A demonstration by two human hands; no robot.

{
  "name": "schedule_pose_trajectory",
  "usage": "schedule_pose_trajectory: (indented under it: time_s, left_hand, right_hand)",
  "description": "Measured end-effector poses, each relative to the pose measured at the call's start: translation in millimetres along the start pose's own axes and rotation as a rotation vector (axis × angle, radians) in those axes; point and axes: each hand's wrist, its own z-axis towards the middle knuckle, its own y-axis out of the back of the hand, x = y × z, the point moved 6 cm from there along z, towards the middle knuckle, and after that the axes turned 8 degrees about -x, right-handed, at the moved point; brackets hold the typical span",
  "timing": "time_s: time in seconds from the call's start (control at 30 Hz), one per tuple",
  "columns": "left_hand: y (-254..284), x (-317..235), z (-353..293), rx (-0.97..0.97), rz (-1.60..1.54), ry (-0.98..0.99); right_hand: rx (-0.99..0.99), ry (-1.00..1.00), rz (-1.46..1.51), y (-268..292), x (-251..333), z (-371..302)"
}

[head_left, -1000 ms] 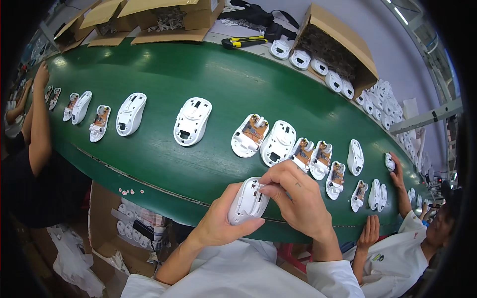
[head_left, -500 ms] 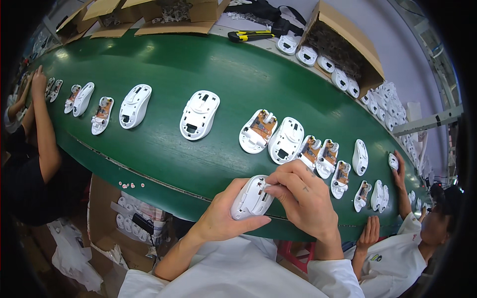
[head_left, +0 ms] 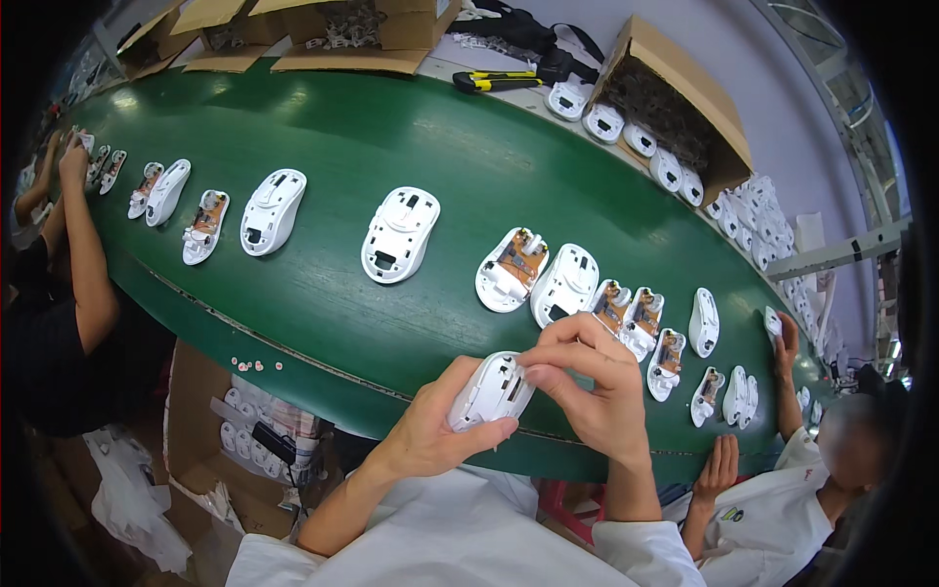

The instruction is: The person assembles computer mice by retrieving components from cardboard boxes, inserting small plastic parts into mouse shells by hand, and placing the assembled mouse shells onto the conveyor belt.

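Note:
My left hand (head_left: 430, 426) is wrapped round a white computer mouse shell (head_left: 486, 393), its slotted underside facing up, over the near edge of the belt. The thumb lies across its lower end. At the shell's upper right edge, my right hand (head_left: 587, 386) has thumb and index finger pinched together. Whatever may sit between those fingertips is too small to make out. Just beyond my hands, another white mouse shell (head_left: 565, 284) rests beside an opened mouse half with a brown circuit board (head_left: 513, 269).
A green conveyor belt (head_left: 323, 323) carries several more mouse shells and board halves. Cartons (head_left: 685, 88) and a yellow-black cutter (head_left: 497, 80) line the far side. Co-workers' hands are at far left and right (head_left: 719, 470). Small pink pieces (head_left: 256, 366) lie at the near edge.
My hands and the mouse shell have shifted slightly down in view; the right hand still pinches at its edge. At right, a co-worker's held shell has turned. The view itself has moved a little.

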Motion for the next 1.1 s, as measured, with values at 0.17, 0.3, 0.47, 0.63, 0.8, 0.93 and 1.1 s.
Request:
schedule_pose_trajectory:
  time_s: [0.17,0.3,0.47,0.63,0.8,0.93,1.1]
  left_hand:
    - [5,0,1,0.001,0.051,-0.07]
    - [7,5,2,0.007,0.068,-0.101]
    - [13,5,5,-0.009,0.102,-0.12]
    - [23,2,2,-0.021,0.074,-0.129]
    - [33,1,-4,-0.041,0.017,-0.064]
    - [38,-4,-5,-0.057,-0.109,-0.038]
    - [33,-2,1,-0.097,-0.013,-0.12]
  right_hand:
    - [-0.143,-0.238,0.351,-10,-17,-8]
    - [-0.076,-0.636,0.679,-25,-30,-18]
    - [0.032,-0.834,0.854,-44,-40,-22]
    - [0.061,-0.695,0.842,-58,-31,-14]
    - [0.019,-0.628,0.753,-68,-29,-11]
    - [0.034,-0.64,0.796,-73,-27,-5]
    - [-0.029,-0.673,0.88,-72,-31,-6]
